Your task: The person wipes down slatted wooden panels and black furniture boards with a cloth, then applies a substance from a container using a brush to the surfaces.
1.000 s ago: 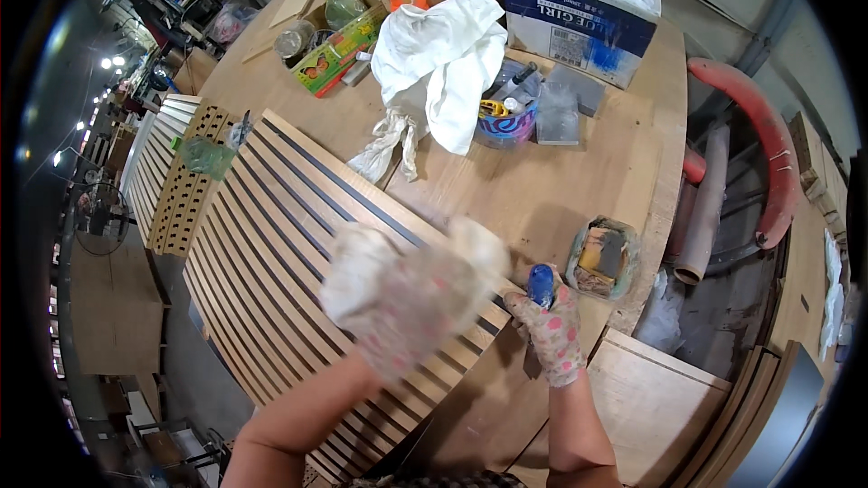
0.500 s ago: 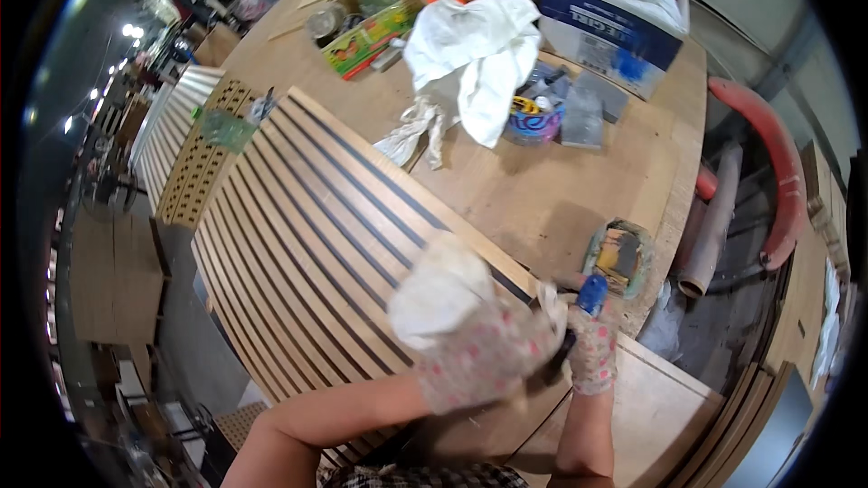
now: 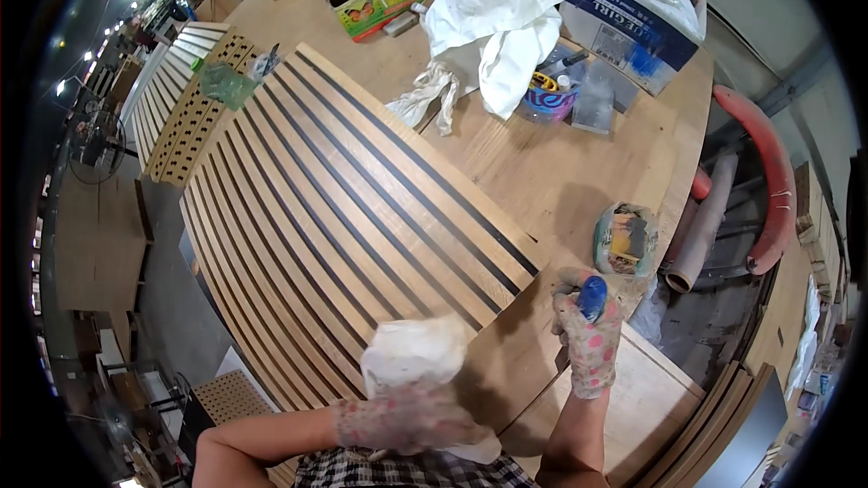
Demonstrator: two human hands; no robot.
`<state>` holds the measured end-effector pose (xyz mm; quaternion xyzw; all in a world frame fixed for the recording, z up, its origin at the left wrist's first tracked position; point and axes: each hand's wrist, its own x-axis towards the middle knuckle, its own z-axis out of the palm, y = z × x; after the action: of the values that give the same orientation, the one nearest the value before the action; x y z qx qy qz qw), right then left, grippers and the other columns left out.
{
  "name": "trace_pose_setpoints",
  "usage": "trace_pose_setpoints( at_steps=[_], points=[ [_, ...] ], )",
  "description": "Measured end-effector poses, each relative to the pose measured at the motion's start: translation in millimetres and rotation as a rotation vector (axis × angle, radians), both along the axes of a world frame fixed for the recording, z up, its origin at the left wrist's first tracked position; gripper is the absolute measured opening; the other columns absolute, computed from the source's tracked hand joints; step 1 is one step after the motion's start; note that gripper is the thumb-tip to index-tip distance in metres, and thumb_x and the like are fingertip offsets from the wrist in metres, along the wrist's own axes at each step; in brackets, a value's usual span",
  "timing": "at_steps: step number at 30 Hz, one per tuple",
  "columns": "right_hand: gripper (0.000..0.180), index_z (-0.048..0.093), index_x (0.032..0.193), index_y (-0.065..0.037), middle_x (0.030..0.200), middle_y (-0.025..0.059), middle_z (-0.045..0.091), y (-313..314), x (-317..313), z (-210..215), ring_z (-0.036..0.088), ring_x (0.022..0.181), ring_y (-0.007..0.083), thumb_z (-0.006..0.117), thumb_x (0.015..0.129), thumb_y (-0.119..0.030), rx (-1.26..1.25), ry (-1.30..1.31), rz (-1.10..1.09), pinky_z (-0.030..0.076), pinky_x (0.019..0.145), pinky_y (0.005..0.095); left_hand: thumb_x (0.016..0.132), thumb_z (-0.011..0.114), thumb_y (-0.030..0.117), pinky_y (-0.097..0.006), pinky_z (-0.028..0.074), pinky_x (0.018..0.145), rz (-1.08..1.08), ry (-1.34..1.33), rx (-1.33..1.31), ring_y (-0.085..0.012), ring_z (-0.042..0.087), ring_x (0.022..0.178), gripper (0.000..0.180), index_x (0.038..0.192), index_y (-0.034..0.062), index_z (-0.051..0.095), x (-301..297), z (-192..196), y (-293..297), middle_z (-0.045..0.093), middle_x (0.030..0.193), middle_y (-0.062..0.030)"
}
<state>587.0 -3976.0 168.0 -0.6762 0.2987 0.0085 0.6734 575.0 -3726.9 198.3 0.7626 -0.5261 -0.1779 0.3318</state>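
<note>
In the head view we look down on a slatted wooden panel (image 3: pixel 362 190), pale strips split by dark grooves, lying slantwise on a wooden workbench (image 3: pixel 561 172). At the panel's near edge, close to our body, our left hand (image 3: pixel 407 417) in a dotted glove is grasping a wadded white cloth (image 3: pixel 413 352); the fingers are blurred, and we cannot tell whether the cloth touches the slats. Just right of the panel's nearest right-hand corner, and apart from it, our gloved right hand (image 3: pixel 589 348) has its fingers wrapped round a blue-handled tool (image 3: pixel 593 296), whose lower part we cannot make out. Beyond that hand, to the right of the panel, stands an open plastic tub (image 3: pixel 607 239) with yellow and dark pieces inside. Past the panel's far right edge we see a thin off-white rag (image 3: pixel 429 99), a larger draped white sheet (image 3: pixel 493 23), a round purple-and-blue container (image 3: pixel 550 108) of small tools and a grey block (image 3: pixel 593 107). Farther from the panel sit a green-and-red box (image 3: pixel 384 14) and a blue-and-white carton (image 3: pixel 624 27). Left of the panel's far corner, a greenish clear bottle (image 3: pixel 226 86) lies on a perforated board (image 3: pixel 183 146). Well off to the panel's right, a curved red tube (image 3: pixel 776 181) stands beside the bench.
</note>
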Motion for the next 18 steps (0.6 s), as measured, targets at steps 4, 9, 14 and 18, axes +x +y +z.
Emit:
trace_pose_setpoints(
  at_steps=[4, 9, 14, 18],
  points=[
    [0.031, 0.063, 0.111, -0.003, 0.080, -0.0002, 0.060, 0.5, 0.1, 6.6, 0.052, 0.054, 0.0059, 0.064, 0.082, -0.011, 0.030, -0.024, 0.025, 0.037, 0.045, 0.0188, 0.080, 0.069, 0.025, -0.036, 0.051, 0.081, 0.552, 0.262, -0.158, -0.0208, 0.062, 0.085, 0.026, 0.099, 0.0084, 0.062, 16.3, 20.6, 88.2, 0.064, 0.094, -0.0093],
    [0.034, 0.061, 0.114, -0.003, 0.080, -0.0004, 0.060, 10.2, 7.5, 0.5, 0.051, 0.054, 0.0056, 0.065, 0.083, -0.016, 0.007, -0.005, 0.017, 0.037, 0.045, 0.0184, 0.088, 0.067, 0.030, -0.027, 0.045, 0.069, 1.380, 0.021, -0.116, -0.0136, 0.053, 0.077, 0.029, 0.090, 0.0019, 0.059, 10.2, 28.7, 183.3, 0.056, 0.081, -0.0031],
    [0.037, 0.059, 0.120, -0.005, 0.080, -0.0028, 0.056, 15.0, 20.9, -23.2, 0.049, 0.055, 0.0041, 0.065, 0.086, -0.020, -0.070, -0.073, -0.029, 0.037, 0.046, 0.0182, 0.093, 0.062, 0.014, -0.028, 0.044, 0.079, 1.544, -0.237, -0.013, -0.0120, 0.053, 0.089, 0.015, 0.098, -0.0002, 0.061, -31.5, -12.0, 256.8, 0.058, 0.096, -0.0034],
    [0.035, 0.060, 0.121, -0.006, 0.075, -0.0044, 0.054, 14.1, 27.1, -25.7, 0.047, 0.054, 0.0031, 0.065, 0.088, -0.017, -0.174, -0.127, -0.008, 0.037, 0.046, 0.0177, 0.095, 0.059, 0.017, -0.026, 0.043, 0.072, 1.765, -0.066, -0.088, -0.0108, 0.051, 0.079, 0.017, 0.094, 0.0006, 0.061, -64.7, -33.2, 305.7, 0.058, 0.089, -0.0017]
  ],
)
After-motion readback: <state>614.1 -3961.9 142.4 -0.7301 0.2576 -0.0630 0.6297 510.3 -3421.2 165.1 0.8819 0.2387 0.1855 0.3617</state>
